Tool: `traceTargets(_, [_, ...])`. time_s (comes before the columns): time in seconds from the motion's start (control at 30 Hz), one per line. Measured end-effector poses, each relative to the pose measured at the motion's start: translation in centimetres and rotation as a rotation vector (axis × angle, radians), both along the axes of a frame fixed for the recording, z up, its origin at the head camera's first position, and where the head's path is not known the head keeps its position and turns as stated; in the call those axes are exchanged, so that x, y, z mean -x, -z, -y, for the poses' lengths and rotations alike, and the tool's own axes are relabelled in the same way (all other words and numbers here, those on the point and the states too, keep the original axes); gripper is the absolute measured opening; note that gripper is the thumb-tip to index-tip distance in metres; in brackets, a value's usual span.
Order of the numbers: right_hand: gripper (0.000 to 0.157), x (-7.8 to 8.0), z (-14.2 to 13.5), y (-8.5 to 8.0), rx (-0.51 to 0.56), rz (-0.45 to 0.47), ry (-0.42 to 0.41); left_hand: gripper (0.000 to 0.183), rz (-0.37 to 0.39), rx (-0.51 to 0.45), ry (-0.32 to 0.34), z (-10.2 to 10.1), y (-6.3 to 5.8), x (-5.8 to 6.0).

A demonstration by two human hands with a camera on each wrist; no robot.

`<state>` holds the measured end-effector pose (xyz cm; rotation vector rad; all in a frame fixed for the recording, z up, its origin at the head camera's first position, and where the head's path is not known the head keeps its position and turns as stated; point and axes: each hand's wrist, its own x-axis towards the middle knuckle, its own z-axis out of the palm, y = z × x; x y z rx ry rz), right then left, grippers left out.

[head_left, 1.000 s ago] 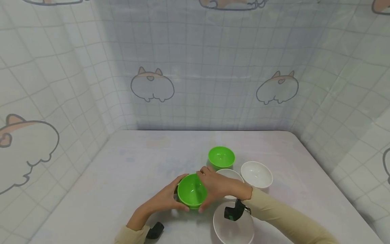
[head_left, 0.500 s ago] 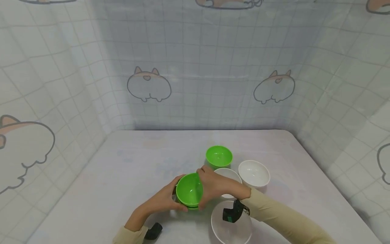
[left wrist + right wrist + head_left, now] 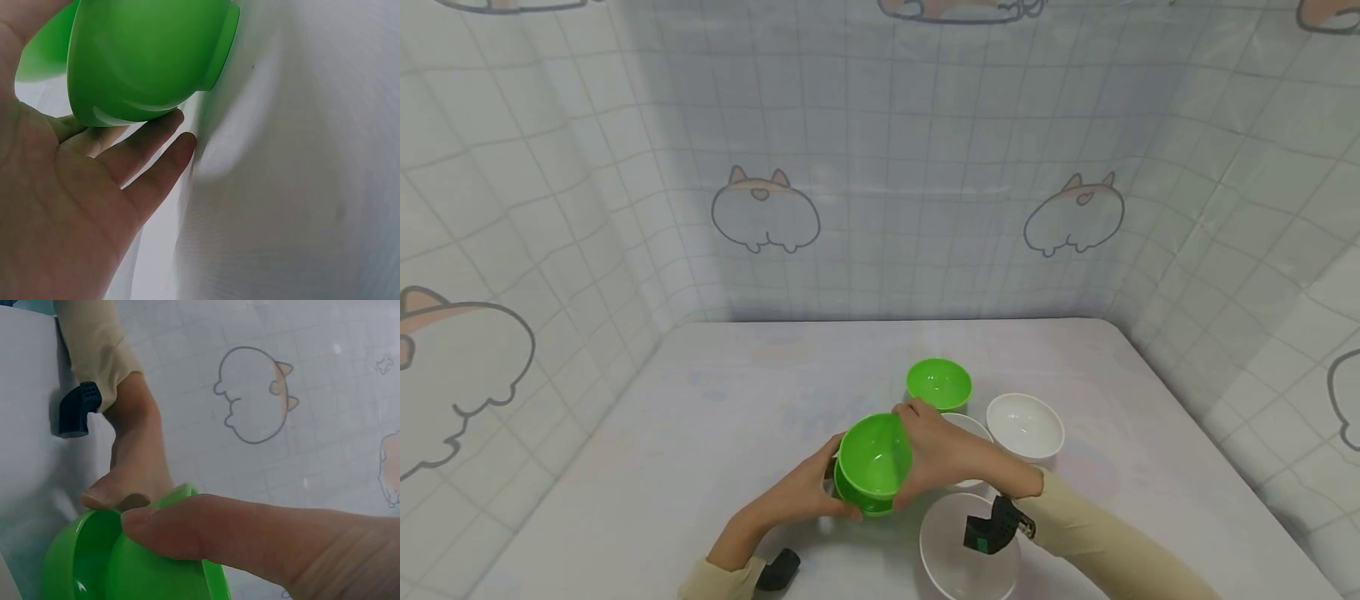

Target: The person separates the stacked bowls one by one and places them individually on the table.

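Two green bowls are between the hands in the head view. My right hand (image 3: pixel 936 454) pinches the upper green bowl (image 3: pixel 874 457) at its right side, thumb toward the front and fingers over the far rim. That bowl sits raised and tilted above the lower green bowl (image 3: pixel 854 497), a gap showing between them in the right wrist view. Thumb and fingers of my left hand (image 3: pixel 808 490) hold the lower bowl from the left. Up close in the left wrist view, the lower bowl (image 3: pixel 144 56) has its foot close to the tabletop, fingers against its outer wall.
Another green bowl (image 3: pixel 939 383) stands behind the right hand. One white bowl (image 3: pixel 968 426) is partly hidden by that hand, a second white bowl (image 3: pixel 1026 427) sits to its right. A larger-looking white bowl (image 3: pixel 955 554) lies nearer, under the right wrist's black camera (image 3: pixel 992 527).
The right hand has lifted the upper green bowl up and slightly right, out of the lower one, exposing more of the lower bowl. The left hand has stayed put.
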<state>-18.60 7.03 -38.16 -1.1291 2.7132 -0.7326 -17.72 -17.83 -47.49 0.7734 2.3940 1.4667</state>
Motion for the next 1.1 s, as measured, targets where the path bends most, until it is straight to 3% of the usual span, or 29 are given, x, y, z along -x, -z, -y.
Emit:
traceTargets(0.23, [0.112,-1.1,-1.8,-1.5,0.085,0.051,0.118,0.105,0.006,0.021,-0.017,-0.2,-0.3,0.0])
traceTargets(0.6, [0.108,-2.2,-4.9,-2.2,0.172,0.067,0.154,0.107,-0.002,0.036,-0.024,-0.3,-0.1,0.3])
traceTargets(1.1, [0.099,-4.7,-9.5,-2.0,0.192,-0.045,0.333,0.108,-0.027,0.054,-0.041,-0.6,0.0,0.1])
